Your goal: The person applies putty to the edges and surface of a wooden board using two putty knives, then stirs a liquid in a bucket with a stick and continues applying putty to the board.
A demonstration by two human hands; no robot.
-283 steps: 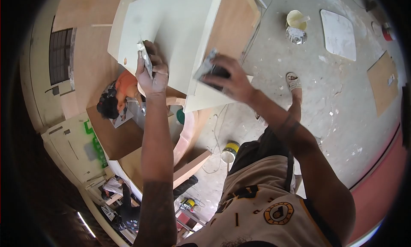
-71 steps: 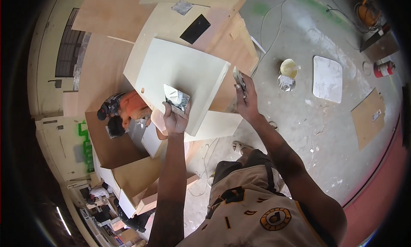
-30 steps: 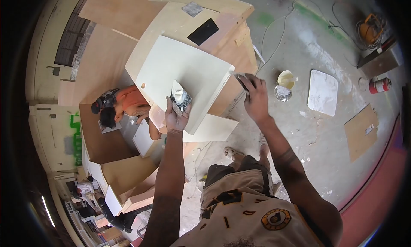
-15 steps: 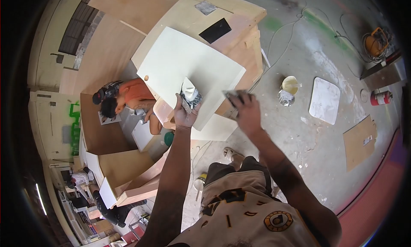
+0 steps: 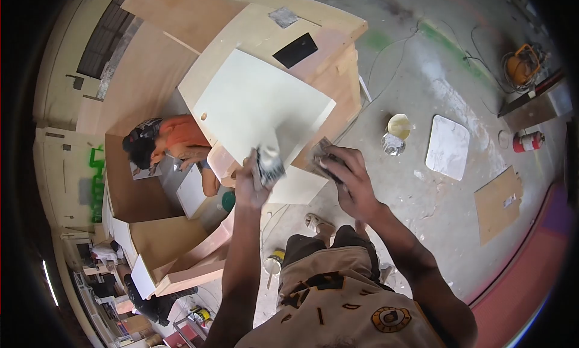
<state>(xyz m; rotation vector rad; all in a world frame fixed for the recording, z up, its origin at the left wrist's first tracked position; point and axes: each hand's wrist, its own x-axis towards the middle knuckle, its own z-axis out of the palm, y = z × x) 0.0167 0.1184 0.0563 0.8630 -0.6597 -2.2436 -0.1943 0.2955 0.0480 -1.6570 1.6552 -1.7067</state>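
Observation:
My left hand grips a putty knife loaded with pale filler, blurred, at the lower edge of a cream-coated panel. My right hand holds a second flat scraper just right of that, against the panel's lower right side. The panel stands on a curved plywood cabinet in front of me. The two tools lie close together, about a hand's width apart.
A person in an orange shirt crouches left of the cabinet. On the concrete floor stand a pale bucket, a white board, a plywood piece, a red extinguisher and a yellow tin.
Both hands have dropped toward the panel's lower edge. My right hand with its scraper has moved nearer the left hand's knife; the view shifted slightly.

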